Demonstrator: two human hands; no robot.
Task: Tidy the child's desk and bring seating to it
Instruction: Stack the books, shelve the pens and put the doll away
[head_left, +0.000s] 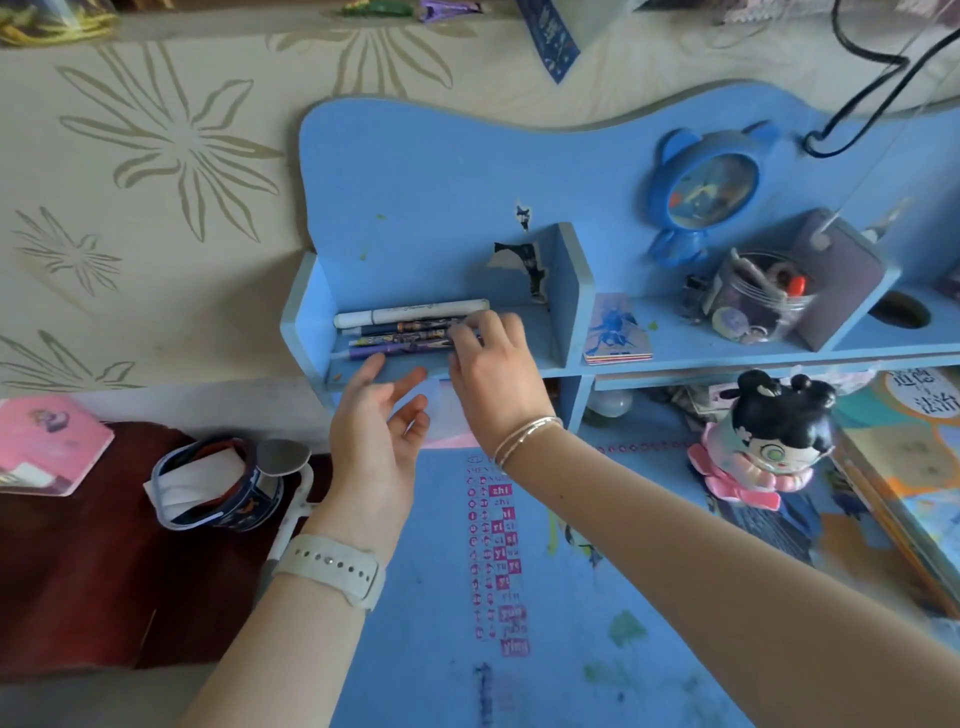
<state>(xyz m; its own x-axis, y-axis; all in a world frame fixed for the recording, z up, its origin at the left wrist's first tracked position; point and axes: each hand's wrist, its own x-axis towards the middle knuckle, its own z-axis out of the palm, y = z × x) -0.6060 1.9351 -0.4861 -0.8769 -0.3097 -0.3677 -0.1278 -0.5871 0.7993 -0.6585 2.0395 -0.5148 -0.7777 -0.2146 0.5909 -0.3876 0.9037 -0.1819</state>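
Several pens (410, 330) lie side by side in the left compartment of the blue desk's shelf (571, 291). My right hand (493, 364) rests its fingertips on the right ends of the pens, pinching them. My left hand (374, 421) hovers open just below the shelf edge, palm turned right, holding nothing. The blue desktop (597, 597) with a pink printed chart lies under both arms. No seat shows.
On the shelf stand a card stack (615, 330), a clear jar of small items (753, 299), a grey box (841, 280) and a blue clock (711, 192). A doll figure (769, 431) and books (914, 488) sit at the right. A dark red surface at left holds a pencil cup (218, 483).
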